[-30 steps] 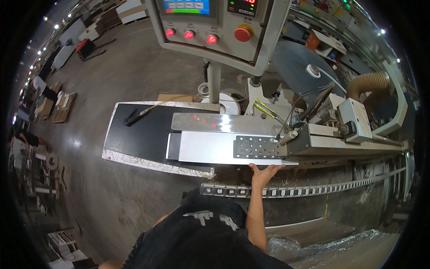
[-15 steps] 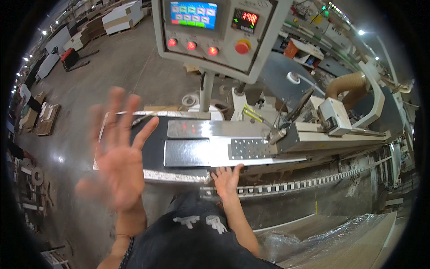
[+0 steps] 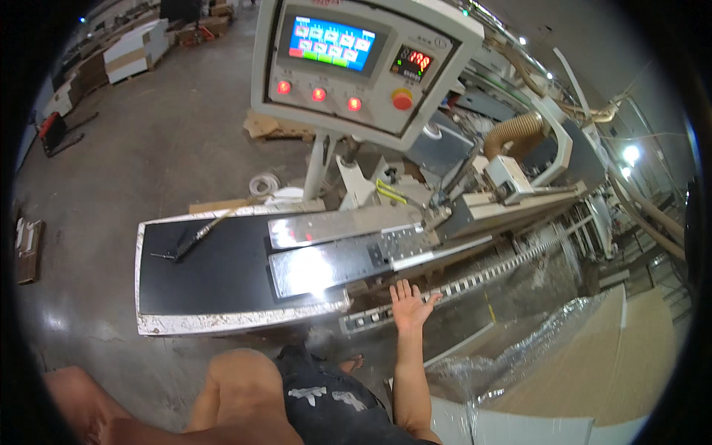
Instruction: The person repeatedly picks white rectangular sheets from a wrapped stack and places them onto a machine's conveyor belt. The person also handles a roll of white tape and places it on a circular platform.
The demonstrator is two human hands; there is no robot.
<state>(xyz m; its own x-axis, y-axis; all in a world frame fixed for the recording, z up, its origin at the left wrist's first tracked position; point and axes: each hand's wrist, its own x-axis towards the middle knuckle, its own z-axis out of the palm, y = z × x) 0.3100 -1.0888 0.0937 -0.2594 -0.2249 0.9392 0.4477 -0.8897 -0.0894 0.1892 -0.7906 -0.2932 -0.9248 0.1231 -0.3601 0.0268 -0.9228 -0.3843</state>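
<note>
Over the toothed conveyor track, my right hand is stretched out with its fingers spread and nothing in it. Just beyond its fingertips is the machine's front edge, where a narrow white panel lies along the infeed. To the left of the panel, a shiny metal plate overlaps a black-topped table. My left arm is bent close to the camera at the lower left. The fingers of that hand cannot be made out.
Above the table stands a control box with a lit screen, red lights and a red stop button. An air gun lies on the black top. Film-wrapped boards are at the lower right. A pallet jack stands far left.
The white panel has slid right into the machine, baring more metal plate. My left hand has dropped from over the table toward the lower left. My right hand has moved right, off the panel's edge.
</note>
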